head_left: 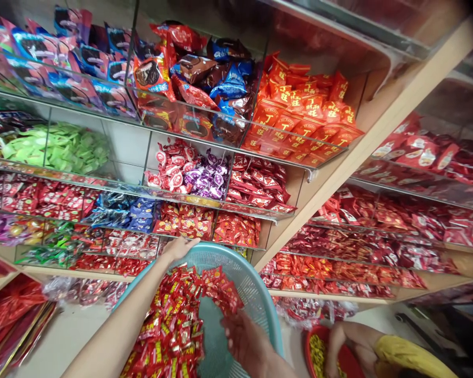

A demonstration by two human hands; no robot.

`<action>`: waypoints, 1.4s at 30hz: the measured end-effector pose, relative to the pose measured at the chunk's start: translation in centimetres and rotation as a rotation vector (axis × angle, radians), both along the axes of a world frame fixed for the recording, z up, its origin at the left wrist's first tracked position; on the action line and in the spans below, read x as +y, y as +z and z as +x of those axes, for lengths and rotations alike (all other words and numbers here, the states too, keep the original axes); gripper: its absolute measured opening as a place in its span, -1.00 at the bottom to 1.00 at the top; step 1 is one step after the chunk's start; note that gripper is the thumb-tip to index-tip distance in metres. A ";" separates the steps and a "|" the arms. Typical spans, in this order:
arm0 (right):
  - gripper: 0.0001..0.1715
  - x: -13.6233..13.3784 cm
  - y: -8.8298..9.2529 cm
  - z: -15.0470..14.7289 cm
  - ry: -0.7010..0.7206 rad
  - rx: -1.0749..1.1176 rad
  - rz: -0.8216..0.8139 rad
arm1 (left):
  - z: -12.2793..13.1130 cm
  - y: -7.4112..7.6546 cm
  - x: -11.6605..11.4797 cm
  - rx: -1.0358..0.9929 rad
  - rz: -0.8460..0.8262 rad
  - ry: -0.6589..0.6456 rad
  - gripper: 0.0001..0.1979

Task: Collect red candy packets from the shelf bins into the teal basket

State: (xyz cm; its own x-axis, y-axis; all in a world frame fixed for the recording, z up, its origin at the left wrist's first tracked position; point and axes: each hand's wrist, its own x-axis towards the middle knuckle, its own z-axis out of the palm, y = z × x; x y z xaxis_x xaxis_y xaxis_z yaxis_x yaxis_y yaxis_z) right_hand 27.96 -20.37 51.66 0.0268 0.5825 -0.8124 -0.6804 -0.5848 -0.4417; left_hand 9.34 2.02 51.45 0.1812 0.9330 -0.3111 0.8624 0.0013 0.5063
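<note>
A round blue-green plastic basket with a perforated wall stands below the shelves. My left hand is closed over its far rim, the forearm reaching across the basket's left side. Inside lie many small red-and-yellow wrapped candies, heaped to the left. A cluster of red packets sits toward the far side. Over the bare right part of the basket's floor, my right hand is slightly blurred, its fingers loosely bent and apart. I see nothing in it, and it is just below the red packets.
Glass-fronted shelves hold sorted sweets, among them orange-red packets, green-wrapped candies and purple-wrapped candies. A wooden divider slants down toward the basket. At lower right, another person's arm reaches into a red tub of yellow-wrapped pieces.
</note>
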 end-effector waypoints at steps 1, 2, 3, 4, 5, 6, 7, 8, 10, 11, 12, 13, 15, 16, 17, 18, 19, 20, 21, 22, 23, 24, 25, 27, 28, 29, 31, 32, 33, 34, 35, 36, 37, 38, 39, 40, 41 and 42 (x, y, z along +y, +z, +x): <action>-0.75 0.0 0.1 -0.1 0.058 -0.037 0.017 | 0.0 0.0 0.0 0.000 0.001 0.004 -0.31; -0.75 0.3 0.1 -0.1 0.114 -0.102 0.062 | 0.0 0.1 0.0 -0.001 0.000 0.006 -0.32; -0.75 0.9 0.1 0.1 0.163 -0.196 0.133 | 0.0 0.1 0.0 -0.001 0.001 0.006 -0.32; -0.73 1.8 0.1 0.5 0.207 -0.320 0.229 | 0.0 0.1 0.0 0.000 0.002 0.003 -0.32; -0.71 3.0 0.2 1.1 0.238 -0.474 0.337 | 0.0 0.1 -0.1 0.000 0.004 -0.003 -0.32; -0.70 4.4 0.3 1.9 0.257 -0.653 0.442 | 0.0 0.1 -0.1 0.002 0.004 -0.009 -0.32; -0.70 6.0 0.5 2.9 0.282 -0.841 0.549 | 0.0 0.1 -0.1 0.004 0.004 -0.016 -0.32; -0.72 7.6 0.7 4.0 0.283 -1.050 0.627 | 0.0 0.1 -0.1 0.006 0.006 -0.020 -0.32; -0.75 10.8 1.4 6.2 0.340 -1.423 0.677 | 0.0 0.0 -0.1 0.005 0.016 -0.023 -0.31; -0.76 12.2 1.7 7.2 0.403 -1.587 0.626 | 0.0 -0.2 0.0 0.000 0.021 -0.023 -0.31; -0.76 13.5 2.0 8.0 0.478 -1.730 0.522 | 0.0 -0.3 0.0 -0.005 0.022 -0.020 -0.30; -0.75 14.6 2.3 8.6 0.552 -1.833 0.407 | 0.0 -0.4 0.1 -0.011 0.021 -0.015 -0.31; -0.70 16.1 2.5 9.2 0.658 -1.925 0.216 | -0.1 -0.6 0.3 -0.017 0.011 -0.004 -0.31; -0.67 16.7 2.6 9.2 0.688 -1.931 0.162 | -0.1 -0.7 0.3 -0.019 0.009 -0.003 -0.32; -0.64 17.0 2.5 9.1 0.706 -1.924 0.134 | -0.1 -0.7 0.3 -0.019 0.008 -0.003 -0.32; -0.62 17.3 2.4 9.0 0.715 -1.918 0.120 | -0.2 -0.7 0.3 -0.019 0.009 -0.007 -0.32; -0.61 17.5 2.4 8.8 0.727 -1.917 0.101 | -0.2 -0.7 0.3 -0.020 0.010 -0.009 -0.33; -0.62 17.6 2.3 8.7 0.739 -1.918 0.082 | -0.2 -0.7 0.3 -0.020 0.011 -0.010 -0.32; -0.64 17.7 2.2 8.6 0.749 -1.922 0.065 | -0.2 -0.6 0.2 -0.018 0.013 -0.009 -0.32; -0.66 17.7 2.2 8.6 0.758 -1.926 0.050 | -0.3 -0.6 0.1 -0.016 0.010 -0.007 -0.32; -0.67 17.7 2.3 8.6 0.767 -1.933 0.038 | -0.3 -0.5 0.1 -0.017 0.009 -0.004 -0.32; -0.69 17.6 2.3 8.7 0.774 -1.941 0.027 | -0.2 -0.5 0.1 -0.018 0.006 0.002 -0.32; -0.71 17.6 2.4 8.9 0.780 -1.952 0.020 | -0.2 -0.5 0.0 -0.021 0.004 0.006 -0.32; -0.73 17.3 2.6 9.1 0.788 -1.982 0.017 | -0.2 -0.6 0.0 -0.029 0.004 0.002 -0.33; -0.74 17.1 2.7 9.3 0.792 -2.001 0.022 | -0.2 -0.6 0.0 -0.032 0.005 -0.004 -0.34; -0.74 17.0 2.9 9.4 0.796 -2.021 0.032 | -0.2 -0.6 0.0 -0.030 0.006 -0.010 -0.34; -0.73 16.7 3.3 9.7 0.802 -2.061 0.065 | -0.1 -0.6 0.0 -0.024 0.009 -0.017 -0.33; -0.72 16.5 3.5 9.9 0.803 -2.080 0.084 | -0.1 -0.6 0.0 -0.019 0.011 -0.016 -0.33; -0.70 16.3 3.8 10.0 0.801 -2.096 0.100 | -0.1 -0.6 0.0 -0.014 0.015 -0.016 -0.32; -0.69 16.1 4.2 10.2 0.795 -2.115 0.116 | -0.1 -0.5 0.0 -0.010 0.019 -0.018 -0.32; -0.69 15.9 4.7 10.4 0.787 -2.134 0.135 | -0.1 -0.5 -0.1 -0.008 0.023 -0.021 -0.32; -0.69 15.6 5.2 10.4 0.775 -2.152 0.158 | -0.2 -0.4 -0.1 -0.004 0.025 -0.019 -0.31; -0.70 15.2 5.7 10.4 0.756 -2.167 0.191 | -0.2 -0.3 -0.1 -0.002 0.024 -0.017 -0.31; -0.71 14.7 6.2 10.3 0.726 -2.176 0.241 | -0.2 -0.3 -0.1 -0.002 0.024 -0.015 -0.31; -0.72 14.2 6.6 10.0 0.684 -2.169 0.311 | -0.2 -0.2 -0.1 -0.002 0.024 -0.013 -0.31; -0.73 13.6 6.9 9.5 0.632 -2.136 0.404 | -0.1 -0.1 -0.2 -0.002 0.023 -0.012 -0.30; -0.73 13.0 6.9 8.9 0.584 -2.066 0.507 | -0.1 0.0 -0.2 0.000 0.019 -0.017 -0.30; -0.72 12.3 6.8 8.1 0.541 -1.957 0.609 | -0.1 0.1 -0.2 0.003 0.015 -0.023 -0.29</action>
State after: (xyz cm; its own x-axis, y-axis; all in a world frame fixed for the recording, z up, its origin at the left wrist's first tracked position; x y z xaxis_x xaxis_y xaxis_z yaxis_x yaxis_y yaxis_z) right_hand 36.07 -8.03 58.46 0.1767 0.9369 0.3015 0.9315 -0.0603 -0.3587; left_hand 9.22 1.80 51.56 0.2017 0.9330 -0.2979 0.8636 -0.0259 0.5036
